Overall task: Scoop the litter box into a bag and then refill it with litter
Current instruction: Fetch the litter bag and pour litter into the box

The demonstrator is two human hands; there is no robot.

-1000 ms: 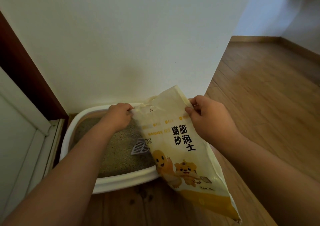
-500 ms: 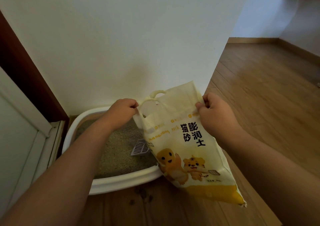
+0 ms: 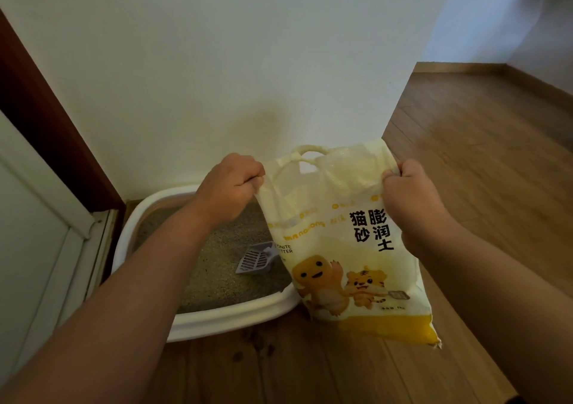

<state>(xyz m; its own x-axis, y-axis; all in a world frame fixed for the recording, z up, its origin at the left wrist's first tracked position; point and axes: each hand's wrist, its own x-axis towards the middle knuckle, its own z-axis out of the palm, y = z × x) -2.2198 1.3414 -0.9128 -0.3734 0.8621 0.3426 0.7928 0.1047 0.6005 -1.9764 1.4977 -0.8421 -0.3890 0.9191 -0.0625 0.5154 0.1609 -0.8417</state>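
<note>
- Litter box [image 3: 217, 320]: white tray on the wood floor [image 3: 465, 186], pushed against the wall [image 3: 248, 47], already holding grey litter. Slotted scoop [image 3: 255, 259] lies in it, near the right side.
- Left hand [image 3: 231, 186]: over the box, fingers curled, pinching the top left corner of the litter bag [image 3: 350, 248].
- Bag: hangs upright between both hands, long axis vertical, mouth and carry handle [image 3: 308, 152] on top, yellow bottom edge down close to the floor. Whether it touches the floor can't be told. Its lower left part overlaps the box's right front rim.
- Right hand [image 3: 412, 199]: grip pinches the top right corner, fingers curled, out over bare floor beside the box.
- Key relation: box lies left of and below the bag. Left hand is the nearer one, already above the litter.
- Judgement: refill stage. Top looks sealed, so it likely needs tearing open, then tipping mouth-down to the left.
- Risk: pouring from here, litter lands on the rim or floor.
</note>
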